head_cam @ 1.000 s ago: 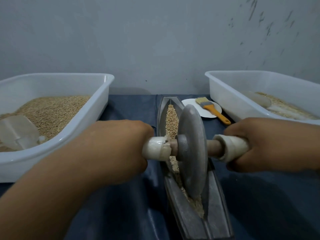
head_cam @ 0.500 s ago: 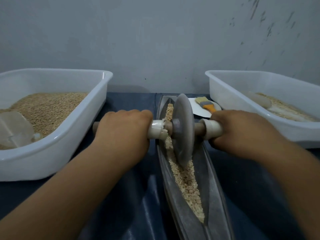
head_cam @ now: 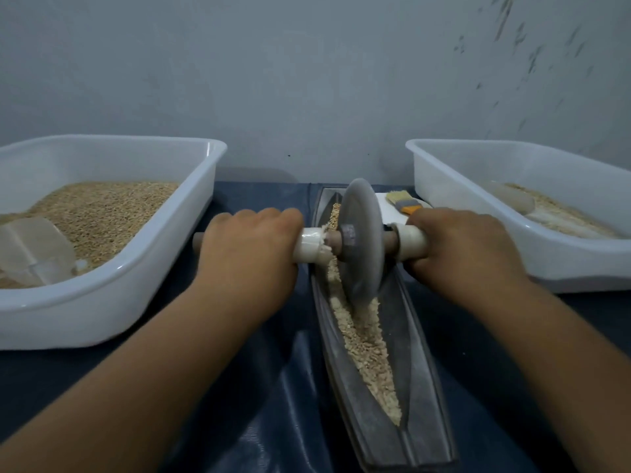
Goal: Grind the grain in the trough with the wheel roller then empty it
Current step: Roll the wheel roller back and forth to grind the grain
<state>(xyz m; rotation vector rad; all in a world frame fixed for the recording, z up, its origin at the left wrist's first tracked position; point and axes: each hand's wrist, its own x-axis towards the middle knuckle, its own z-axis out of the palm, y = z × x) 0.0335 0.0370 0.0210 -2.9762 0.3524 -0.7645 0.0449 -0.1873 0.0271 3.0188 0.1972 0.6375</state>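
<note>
From my feed, the trough (head_cam: 406,397) runs off the bottom edge. The wheel roller (head_cam: 360,240) hides the grain just behind it, and its rim looks smeared. Right of the trough, my right hand (head_cam: 467,247) covers the brush (head_cam: 404,201) handle. The left tub (head_cam: 129,268) is cropped.

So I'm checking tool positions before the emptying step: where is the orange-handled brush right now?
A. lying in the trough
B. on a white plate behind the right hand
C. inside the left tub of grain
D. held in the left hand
B: the brush lies on the white plate just beyond the right hand, beside the trough.
</note>
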